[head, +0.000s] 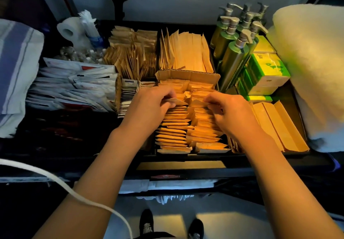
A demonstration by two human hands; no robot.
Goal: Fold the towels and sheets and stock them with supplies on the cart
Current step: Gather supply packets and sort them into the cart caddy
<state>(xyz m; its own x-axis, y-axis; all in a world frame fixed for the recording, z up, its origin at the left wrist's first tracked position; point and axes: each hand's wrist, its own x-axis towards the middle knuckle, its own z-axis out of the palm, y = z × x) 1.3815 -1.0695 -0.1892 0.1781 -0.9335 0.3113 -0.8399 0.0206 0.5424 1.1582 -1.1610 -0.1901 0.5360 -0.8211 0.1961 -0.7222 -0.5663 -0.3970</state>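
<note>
Fingers of left hand [151, 102] curled, pinching one kraft packet [176, 101]; right hand [229, 111] fingers pinch another in the packet rows [178, 127]. Rows fill cardboard box [188, 74] on cart [186, 166], hemmed tight: sachets [126, 97] left, green bottles [232, 52] right; folded towel [312, 67] at far right edge

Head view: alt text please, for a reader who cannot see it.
Both hands, left and right, pinch brown paper packets standing in two rows in a cardboard box on the cart. Around it sit green pump bottles, tissue packs, white sachets and a folded towel.
</note>
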